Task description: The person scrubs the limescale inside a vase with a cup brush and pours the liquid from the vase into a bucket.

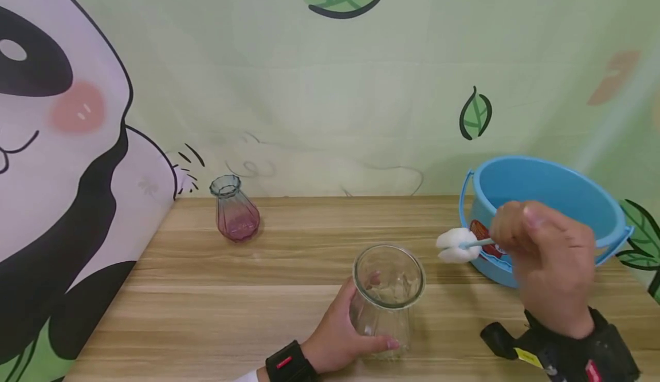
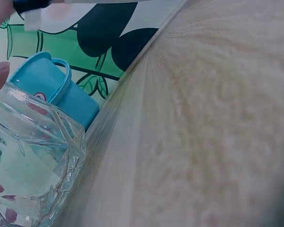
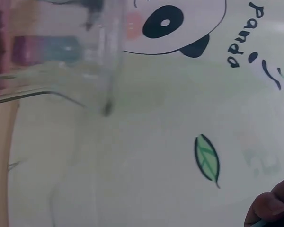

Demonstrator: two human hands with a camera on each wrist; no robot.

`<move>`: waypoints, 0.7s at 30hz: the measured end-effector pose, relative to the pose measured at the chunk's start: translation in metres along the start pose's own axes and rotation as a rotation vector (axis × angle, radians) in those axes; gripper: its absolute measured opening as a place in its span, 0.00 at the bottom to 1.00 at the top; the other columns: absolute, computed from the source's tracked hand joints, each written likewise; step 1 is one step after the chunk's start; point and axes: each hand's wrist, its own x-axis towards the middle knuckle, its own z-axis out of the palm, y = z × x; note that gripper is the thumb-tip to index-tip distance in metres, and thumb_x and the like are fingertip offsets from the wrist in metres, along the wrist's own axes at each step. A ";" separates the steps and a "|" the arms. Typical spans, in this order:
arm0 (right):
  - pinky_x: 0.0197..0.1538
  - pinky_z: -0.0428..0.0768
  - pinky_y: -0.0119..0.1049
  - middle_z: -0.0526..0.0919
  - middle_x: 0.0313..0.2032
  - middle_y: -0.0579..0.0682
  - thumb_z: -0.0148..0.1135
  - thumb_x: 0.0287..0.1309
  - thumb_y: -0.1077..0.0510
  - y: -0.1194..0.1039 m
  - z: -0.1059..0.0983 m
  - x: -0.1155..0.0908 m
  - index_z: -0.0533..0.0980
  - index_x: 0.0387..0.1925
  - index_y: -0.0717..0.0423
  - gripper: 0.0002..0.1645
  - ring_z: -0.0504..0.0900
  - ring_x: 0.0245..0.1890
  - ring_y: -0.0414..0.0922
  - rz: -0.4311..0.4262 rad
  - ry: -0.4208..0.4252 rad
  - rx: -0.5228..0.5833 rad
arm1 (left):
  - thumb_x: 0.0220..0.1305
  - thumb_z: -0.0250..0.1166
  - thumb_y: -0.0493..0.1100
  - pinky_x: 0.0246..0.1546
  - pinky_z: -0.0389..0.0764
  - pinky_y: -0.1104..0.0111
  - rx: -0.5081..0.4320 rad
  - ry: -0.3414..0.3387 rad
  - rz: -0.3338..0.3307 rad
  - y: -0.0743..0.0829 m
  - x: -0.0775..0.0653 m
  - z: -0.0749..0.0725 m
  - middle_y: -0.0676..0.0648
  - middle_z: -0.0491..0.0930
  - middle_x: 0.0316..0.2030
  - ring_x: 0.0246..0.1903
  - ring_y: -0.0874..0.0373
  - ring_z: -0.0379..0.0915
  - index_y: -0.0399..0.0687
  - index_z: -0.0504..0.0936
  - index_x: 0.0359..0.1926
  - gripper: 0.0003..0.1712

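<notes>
My left hand (image 1: 337, 336) grips a clear glass vase (image 1: 389, 307) upright on the table, with thumb and fingers around its sides. In the left wrist view the faceted glass vase (image 2: 33, 156) fills the lower left. My right hand (image 1: 552, 262) is raised in front of the blue bucket, its fingers curled around the thin pale blue handle of a sponge brush. The white head of the sponge brush (image 1: 456, 245) points left, apart from the vase. Only a thumb and part of the right hand (image 3: 270, 205) show in the right wrist view; the brush head is outside it.
A blue bucket (image 1: 541, 181) with a side handle stands at the back right. A small pink and grey glass vase (image 1: 237, 216) stands at the back left of the wooden table (image 1: 206, 313). A panda-printed cloth (image 1: 361, 113) hangs behind.
</notes>
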 end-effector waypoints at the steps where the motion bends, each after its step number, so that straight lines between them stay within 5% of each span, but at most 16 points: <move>1: 0.25 0.52 0.35 0.57 0.16 0.51 0.31 0.64 0.75 0.004 -0.001 -0.004 0.58 0.13 0.68 0.22 0.59 0.20 0.43 0.023 -0.008 -0.025 | 0.47 0.78 0.43 0.67 0.47 0.44 0.003 0.001 -0.001 0.000 0.000 0.000 0.54 0.59 0.68 0.68 0.58 0.47 0.68 0.53 0.71 0.56; 9: 0.23 0.47 0.36 0.53 0.18 0.47 0.36 0.62 0.79 0.032 -0.015 -0.034 0.56 0.12 0.59 0.25 0.51 0.19 0.39 0.190 -0.055 -0.235 | 0.45 0.79 0.41 0.67 0.48 0.45 -0.009 0.016 0.019 -0.019 0.003 0.000 0.54 0.59 0.68 0.68 0.57 0.49 0.68 0.52 0.72 0.59; 14: 0.24 0.50 0.36 0.56 0.18 0.48 0.39 0.59 0.81 0.044 -0.021 -0.049 0.60 0.12 0.59 0.24 0.55 0.20 0.40 0.229 -0.069 -0.292 | 0.44 0.80 0.43 0.67 0.49 0.47 0.009 0.017 0.029 -0.031 0.005 0.000 0.55 0.59 0.68 0.67 0.59 0.50 0.68 0.50 0.73 0.61; 21: 0.25 0.52 0.35 0.55 0.19 0.47 0.44 0.56 0.82 0.051 -0.028 -0.064 0.59 0.11 0.55 0.26 0.55 0.21 0.40 0.261 -0.123 -0.386 | 0.45 0.79 0.41 0.67 0.49 0.46 -0.017 0.014 0.021 -0.011 0.002 0.000 0.53 0.60 0.68 0.67 0.56 0.50 0.67 0.53 0.71 0.58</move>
